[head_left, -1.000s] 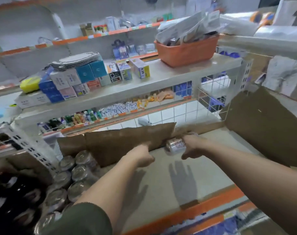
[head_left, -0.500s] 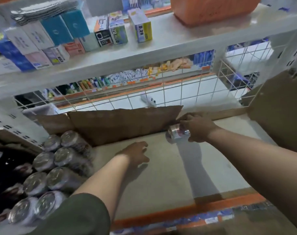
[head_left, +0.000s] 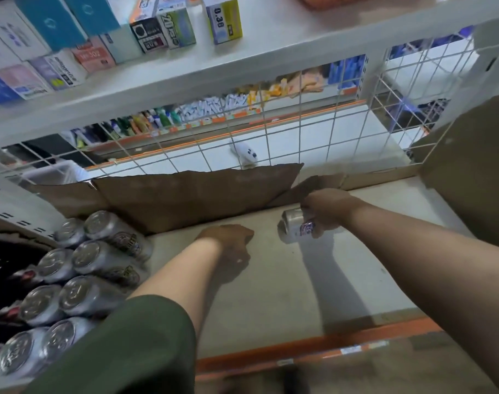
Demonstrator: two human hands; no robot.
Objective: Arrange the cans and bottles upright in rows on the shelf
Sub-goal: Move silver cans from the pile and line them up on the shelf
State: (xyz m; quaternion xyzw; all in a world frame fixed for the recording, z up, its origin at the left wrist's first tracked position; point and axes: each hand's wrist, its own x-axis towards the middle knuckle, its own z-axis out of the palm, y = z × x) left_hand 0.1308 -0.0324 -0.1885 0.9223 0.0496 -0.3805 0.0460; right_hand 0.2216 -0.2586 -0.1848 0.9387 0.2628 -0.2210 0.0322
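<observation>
While the right hand [head_left: 328,214] curls its fingers round a can [head_left: 292,226] near the back of the shelf [head_left: 271,294], just before the cardboard [head_left: 191,194], the left hand [head_left: 228,240] hangs loosely curled, holding nothing. More cans [head_left: 80,268] stand in rows at the left.

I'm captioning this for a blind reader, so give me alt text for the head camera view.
A person's right hand grips a silver can at the back of a grey shelf, near a cardboard sheet. The left hand holds nothing; rows of silver cans stand at left.
</observation>
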